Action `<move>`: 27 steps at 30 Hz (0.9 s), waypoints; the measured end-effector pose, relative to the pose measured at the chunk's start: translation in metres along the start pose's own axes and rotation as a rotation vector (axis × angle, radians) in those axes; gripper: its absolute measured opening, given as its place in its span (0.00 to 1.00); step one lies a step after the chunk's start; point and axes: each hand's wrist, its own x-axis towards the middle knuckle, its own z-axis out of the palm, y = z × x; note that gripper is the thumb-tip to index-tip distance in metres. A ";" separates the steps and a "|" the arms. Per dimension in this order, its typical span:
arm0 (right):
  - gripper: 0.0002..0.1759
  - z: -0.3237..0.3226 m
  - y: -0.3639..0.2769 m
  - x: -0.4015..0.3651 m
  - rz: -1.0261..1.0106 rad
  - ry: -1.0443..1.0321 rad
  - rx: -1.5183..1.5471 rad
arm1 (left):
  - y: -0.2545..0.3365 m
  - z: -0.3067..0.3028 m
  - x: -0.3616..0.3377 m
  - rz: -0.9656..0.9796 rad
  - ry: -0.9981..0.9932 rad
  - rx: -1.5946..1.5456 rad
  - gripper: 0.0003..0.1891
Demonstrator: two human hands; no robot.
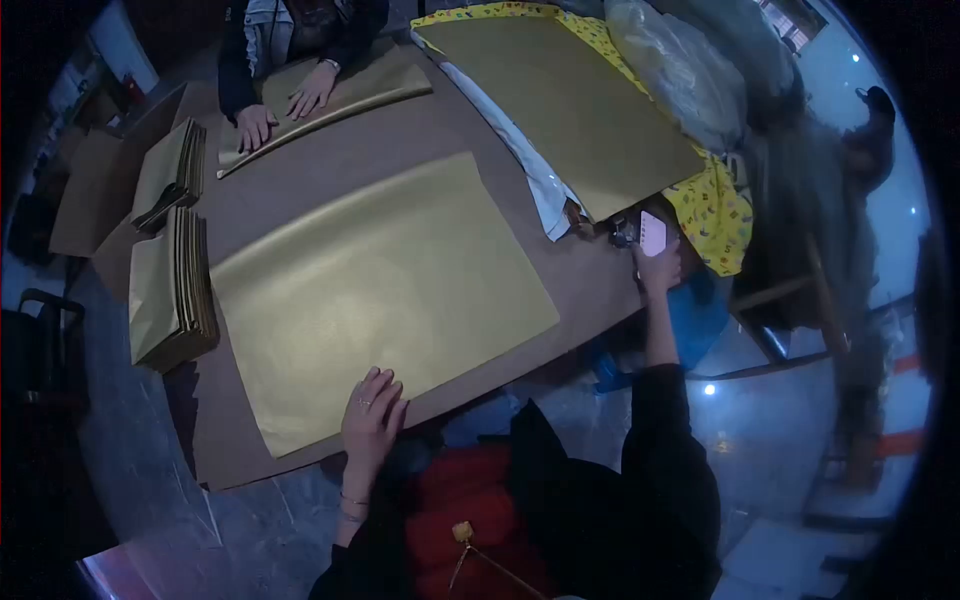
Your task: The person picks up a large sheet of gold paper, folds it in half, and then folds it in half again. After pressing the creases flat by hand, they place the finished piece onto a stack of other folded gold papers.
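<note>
A large gold sheet (390, 300) lies flat on the brown-covered table (330, 170) in front of me. At its near edge rests my left hand (373, 412), fingers loosely spread and holding nothing, with a ring on one finger. On the right, by the table's edge, my right hand (660, 265) is closed on a pale pink object (653, 234) that looks like a phone or small case. Beside it sits a small dark item (624, 232), too dim to make out. The near corner of a stacked gold-brown sheet (570, 105) is just above that hand.
Across the table a co-worker's hands (285, 108) press on a folded gold sheet (375, 85). Two stacks of folded gold pieces (160, 300) stand at the left edge. Yellow patterned cloth (715, 215) and clear plastic (680, 75) lie at the right. Below is a blue stool (700, 320).
</note>
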 end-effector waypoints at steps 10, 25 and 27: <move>0.62 0.008 0.009 0.011 0.011 -0.046 -0.029 | 0.004 0.002 0.003 0.010 0.011 0.003 0.12; 0.29 -0.030 -0.140 -0.256 -1.862 -0.732 0.282 | -0.001 0.002 0.001 -0.009 -0.007 -0.010 0.12; 0.28 -0.014 -0.179 -0.246 -1.814 -0.664 0.261 | -0.001 0.002 0.000 -0.018 -0.003 -0.017 0.12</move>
